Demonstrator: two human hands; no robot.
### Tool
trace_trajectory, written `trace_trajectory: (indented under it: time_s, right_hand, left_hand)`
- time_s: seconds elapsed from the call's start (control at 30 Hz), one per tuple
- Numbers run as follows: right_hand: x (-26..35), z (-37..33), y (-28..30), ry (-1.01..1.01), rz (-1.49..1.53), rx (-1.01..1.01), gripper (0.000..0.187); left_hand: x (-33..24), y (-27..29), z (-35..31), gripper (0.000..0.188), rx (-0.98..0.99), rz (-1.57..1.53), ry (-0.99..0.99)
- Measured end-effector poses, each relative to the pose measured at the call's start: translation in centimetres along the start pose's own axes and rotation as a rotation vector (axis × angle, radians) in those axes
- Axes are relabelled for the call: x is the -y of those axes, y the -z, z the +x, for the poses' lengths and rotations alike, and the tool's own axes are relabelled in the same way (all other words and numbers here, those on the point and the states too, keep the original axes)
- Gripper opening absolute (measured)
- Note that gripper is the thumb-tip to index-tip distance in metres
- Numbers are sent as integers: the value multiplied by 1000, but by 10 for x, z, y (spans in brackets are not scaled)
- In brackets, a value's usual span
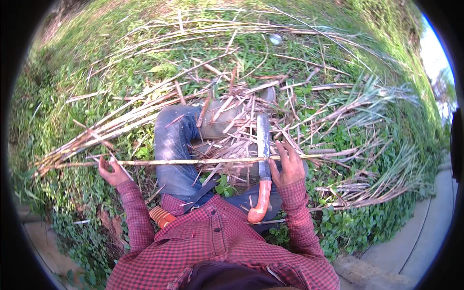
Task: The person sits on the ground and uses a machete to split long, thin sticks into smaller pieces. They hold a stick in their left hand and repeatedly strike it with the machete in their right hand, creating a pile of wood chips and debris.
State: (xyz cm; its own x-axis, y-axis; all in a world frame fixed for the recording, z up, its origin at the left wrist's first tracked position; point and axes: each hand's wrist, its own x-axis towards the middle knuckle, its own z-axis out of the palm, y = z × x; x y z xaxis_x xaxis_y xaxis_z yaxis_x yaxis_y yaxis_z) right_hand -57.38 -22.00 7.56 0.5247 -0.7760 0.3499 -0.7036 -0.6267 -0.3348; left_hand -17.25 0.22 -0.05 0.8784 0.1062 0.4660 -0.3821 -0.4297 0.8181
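Observation:
A long, thin yellow-brown plant stalk point(193, 161) stretches level across my lap. At its left part, my left hand point(115, 173) holds it loosely between thumb and fingers; a thin pale strip lies along this hand, its kind unclear. My right hand point(289, 164) has its thumb and fingers around the stalk near its right end. Just left of that hand, a machete point(263, 137) lies across my lap, its worn dark blade pointing away and its orange handle point(261, 200) toward me. The stalk crosses the blade.
Short split stalk pieces point(237, 145) are heaped over my legs. Long stalks point(121, 113) lie in a bundle at the left and across the far grass. Leafy cut tops point(372, 99) spread at the right. An orange striped object point(162, 216) sits by my left hip. Paving point(406, 237) borders the lower right.

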Motion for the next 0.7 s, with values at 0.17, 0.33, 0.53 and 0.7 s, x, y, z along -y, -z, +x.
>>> trace_trajectory:
  time_s: [0.17,0.33,0.53,0.7]
  right_hand:
    - [-35,5,-25,60,-43,343,39]
    - [-54,-3,-34,-13,96,633,27]
    - [-54,23,-16,203,37,251,23]
    - [-33,68,10,290,-94,-245,24]
  left_hand:
    - [86,-11,17,38,249,-623,1038]
    - [37,-32,-20,33,547,-783,1100]
    - [27,-16,12,32,921,-1044,839]
    - [2,-53,61,35,828,-1209,783]
